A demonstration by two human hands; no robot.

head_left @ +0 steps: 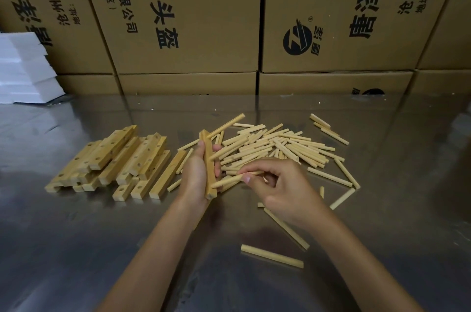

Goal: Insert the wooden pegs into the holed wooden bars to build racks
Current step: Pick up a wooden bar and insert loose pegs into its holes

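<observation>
- Right hand (283, 189): thumb and forefinger are pinched together on one peg (230, 181) near its rear end. The peg lies almost level, its free tip touching the near end of the bar (209, 166). Whether the tip has entered a hole cannot be told; the bar's holed face is turned away from the camera.
- Left hand (197, 174): fingers are wrapped tight round the bar at mid-length, holding it upright on edge, just above the table (76, 248).
- Two pegs already stand out of the bar to the right, the top peg (225, 125) near the far end and a second (221, 153) at mid-length. Judgement: this is the third insertion, at the lowest position.
- Recommended practice: keep the peg square to the bar face before pressing; a slanted entry is likely to jam or chip the hole edge.
- Recommended: move the pinch closer to the tip for control, then push along the peg's axis, with a slight twist if it resists.
- Recommended: brace the bar against the left palm directly behind the hole, so that thrust does not tilt it or loosen the seated pegs.
- Supply: the loose peg heap (280, 148) lies just beyond the hands; spare bars (112, 158) are stacked to the left, well within reach.
</observation>
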